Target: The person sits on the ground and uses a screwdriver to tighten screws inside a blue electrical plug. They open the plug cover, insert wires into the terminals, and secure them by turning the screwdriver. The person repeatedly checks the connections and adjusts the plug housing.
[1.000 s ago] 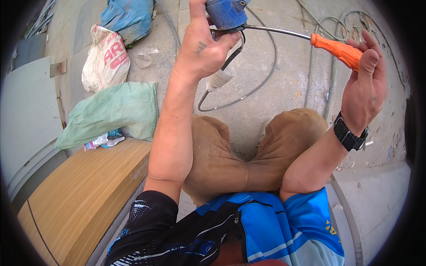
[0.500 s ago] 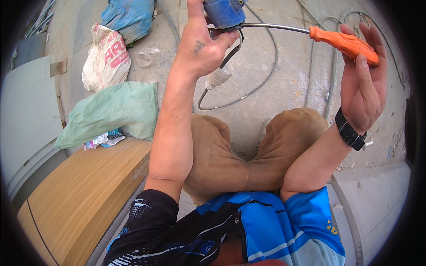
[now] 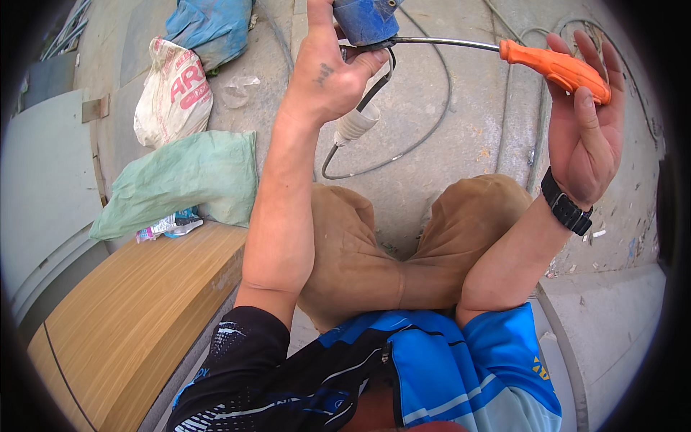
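At the top edge, my left hand (image 3: 335, 75) is wrapped round a blue plastic housing (image 3: 366, 21), whose upper part is cut off by the frame. A black cable (image 3: 379, 85) comes out from under it and passes by a whitish ribbed plastic sleeve (image 3: 358, 124). On the right, my right hand (image 3: 586, 137) supports a screwdriver (image 3: 558, 66) with an orange handle, thumb against the handle and fingers stretched up behind it. Its metal shaft points left to the lower edge of the housing. Where the tip meets the housing is too small to make out.
Left lie a green sack (image 3: 183, 180), a white printed sack (image 3: 173, 97) and a blue bag (image 3: 209, 32). A wood-grain panel (image 3: 144, 302) extends along my left side. Grey cable (image 3: 446, 108) loops over the concrete floor (image 3: 475, 144). A pale ledge (image 3: 604, 309) is at right.
My right hand has shifted very slightly left and up, along with the screwdriver handle. My left hand and the blue housing have barely moved.
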Tool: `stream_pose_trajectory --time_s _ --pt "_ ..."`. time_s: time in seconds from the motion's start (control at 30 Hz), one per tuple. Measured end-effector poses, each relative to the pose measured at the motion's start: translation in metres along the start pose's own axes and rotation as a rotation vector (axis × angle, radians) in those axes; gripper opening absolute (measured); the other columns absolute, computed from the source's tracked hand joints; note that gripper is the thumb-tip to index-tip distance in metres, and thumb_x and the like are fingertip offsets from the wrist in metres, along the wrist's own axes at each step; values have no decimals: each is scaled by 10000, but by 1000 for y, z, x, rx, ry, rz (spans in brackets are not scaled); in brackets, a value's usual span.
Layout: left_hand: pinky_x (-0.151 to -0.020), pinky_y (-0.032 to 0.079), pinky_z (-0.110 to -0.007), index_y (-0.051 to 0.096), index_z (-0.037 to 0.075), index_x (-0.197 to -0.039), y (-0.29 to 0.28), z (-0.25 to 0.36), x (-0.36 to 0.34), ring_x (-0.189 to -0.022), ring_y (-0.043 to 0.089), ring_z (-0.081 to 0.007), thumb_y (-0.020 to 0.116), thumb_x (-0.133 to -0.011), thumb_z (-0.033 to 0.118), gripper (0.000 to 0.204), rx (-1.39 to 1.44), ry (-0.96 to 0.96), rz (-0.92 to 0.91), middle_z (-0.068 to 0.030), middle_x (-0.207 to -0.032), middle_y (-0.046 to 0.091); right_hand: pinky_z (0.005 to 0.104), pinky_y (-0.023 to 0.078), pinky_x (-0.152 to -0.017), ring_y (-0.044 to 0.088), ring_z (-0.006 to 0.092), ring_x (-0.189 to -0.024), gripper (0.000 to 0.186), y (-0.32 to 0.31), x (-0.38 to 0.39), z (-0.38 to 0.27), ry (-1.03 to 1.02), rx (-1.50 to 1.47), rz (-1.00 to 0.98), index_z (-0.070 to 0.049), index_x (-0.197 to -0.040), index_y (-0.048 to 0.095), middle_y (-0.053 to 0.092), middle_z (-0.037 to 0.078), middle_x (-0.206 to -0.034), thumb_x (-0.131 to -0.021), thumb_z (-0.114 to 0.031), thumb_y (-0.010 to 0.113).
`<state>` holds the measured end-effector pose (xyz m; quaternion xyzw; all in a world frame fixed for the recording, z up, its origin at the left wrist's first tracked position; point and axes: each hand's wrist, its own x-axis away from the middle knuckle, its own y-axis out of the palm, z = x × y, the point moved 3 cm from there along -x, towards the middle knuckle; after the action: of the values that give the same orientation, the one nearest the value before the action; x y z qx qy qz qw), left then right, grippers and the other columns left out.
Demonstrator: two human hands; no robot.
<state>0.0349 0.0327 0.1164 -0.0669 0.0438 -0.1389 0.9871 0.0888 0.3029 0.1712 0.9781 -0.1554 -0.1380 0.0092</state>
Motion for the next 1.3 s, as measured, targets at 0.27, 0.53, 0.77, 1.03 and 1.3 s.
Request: stream_pose_trajectory --time_s 0.27,0.53,0.77,1.03,1.3 --pt "-790 513 -294 267 125 -1456 -1 3 0 -942 598 -153 655 -800 -104 796 -92 18 11 -103 -1160 553 426 459 -1031 597 290 -1195 463 -4 -1 5 -14 -248 -67 22 -1372 438 578 206 -1279 -1033 -271 553" --pt "-794 513 -290 267 124 -1456 -1 0 0 -936 601 -156 652 -802 -104 793 -80 6 10 -104 -1152 555 461 450 -1038 587 307 -1196 477 -1 -1 5 74 -51 19 19 -1413 412 571 191 -1288 -1042 -260 517" --pt "-803 520 -291 256 127 -1466 -1 0 1 -953 599 -158 653 -799 -112 812 -80 26 3 -107 -1174 544 484 414 -1079 544 317 -1246 442 9 5 -2 260 312 154 21 -1428 397 515 192 -1370 -1038 -164 494" --pt "-807 522 -296 253 137 -1470 -4 -7 0 -969 599 -162 648 -798 -112 818 -68 36 -10 -104 -1166 550 414 445 -1021 586 268 -1172 490 8 4 -1 316 268 150 14 -1412 412 583 187 -1281 -1033 -270 541" --pt "-820 514 -305 256 141 -1466 -4 -6 0 -968 604 -168 645 -801 -107 810 -46 -19 -19 -103 -1158 564 510 370 -1119 474 370 -1339 444 -18 2 17 205 109 27 17 -1445 375 468 225 -1439 -1044 -145 477"
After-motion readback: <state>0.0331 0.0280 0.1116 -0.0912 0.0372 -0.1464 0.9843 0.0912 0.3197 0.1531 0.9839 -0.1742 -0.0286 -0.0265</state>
